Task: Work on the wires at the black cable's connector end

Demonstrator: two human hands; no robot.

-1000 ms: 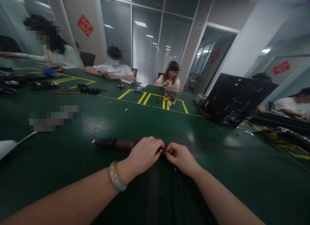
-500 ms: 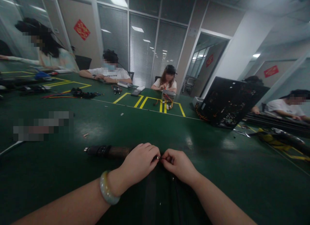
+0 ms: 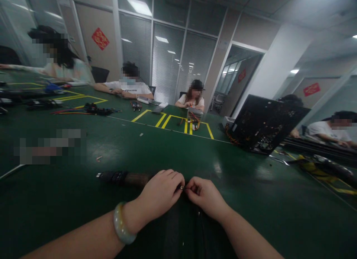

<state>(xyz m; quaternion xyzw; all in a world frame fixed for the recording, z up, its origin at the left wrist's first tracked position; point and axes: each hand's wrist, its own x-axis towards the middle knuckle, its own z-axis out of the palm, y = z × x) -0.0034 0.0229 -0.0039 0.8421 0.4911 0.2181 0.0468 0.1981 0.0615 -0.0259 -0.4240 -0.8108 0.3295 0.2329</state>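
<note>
My left hand (image 3: 163, 190), a pale bangle on its wrist, is closed in a pinch. A small piece with a shiny metal end (image 3: 182, 187) shows at its fingertips. Facing it almost tip to tip, my right hand (image 3: 206, 195) pinches something thin and dark, mostly hidden by the fingers. A dark cylindrical tool-like thing (image 3: 134, 178) with a metal tip lies on the green table behind my left hand, its right part covered by that hand. Below my hands, dark strips or cables (image 3: 199, 229) run toward me.
A large black panel with circuitry (image 3: 267, 125) stands at the right. Wire bundles (image 3: 95, 109) lie at the back left, and a small scrap (image 3: 99, 159) lies nearer. A blurred-out object (image 3: 50, 147) rests at the left. Several people sit around the table.
The view has tilted slightly, so everything sits a little lower. Both hands keep their pinches, fingertips close together.
</note>
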